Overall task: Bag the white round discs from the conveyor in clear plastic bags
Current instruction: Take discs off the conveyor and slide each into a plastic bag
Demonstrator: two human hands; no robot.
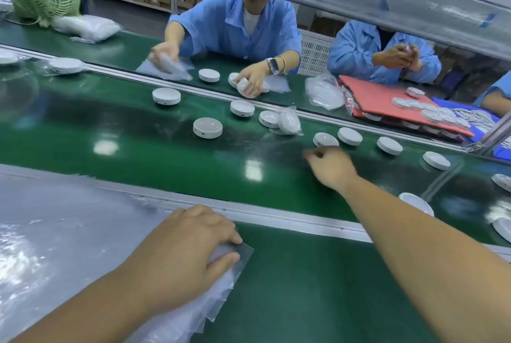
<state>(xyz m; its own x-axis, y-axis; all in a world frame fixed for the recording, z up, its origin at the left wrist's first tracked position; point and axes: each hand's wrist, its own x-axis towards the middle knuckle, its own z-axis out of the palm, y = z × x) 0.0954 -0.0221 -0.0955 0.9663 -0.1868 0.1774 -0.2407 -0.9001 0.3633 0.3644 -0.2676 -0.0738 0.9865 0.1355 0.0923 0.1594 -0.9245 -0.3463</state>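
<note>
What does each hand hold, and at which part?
The left hand pinches the clear plastic bags near their end, between fingers and thumb. The right hand holds nothing visible.

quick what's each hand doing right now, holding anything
Left hand: fingers curled, gripping the stack of clear plastic bags.
Right hand: blurred beside a white round disc on the green conveyor belt; grip cannot be told.

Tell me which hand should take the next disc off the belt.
Right. The right hand reaches out over the conveyor, just short of a white disc; the left hand holds the clear bags at the near edge.
</note>
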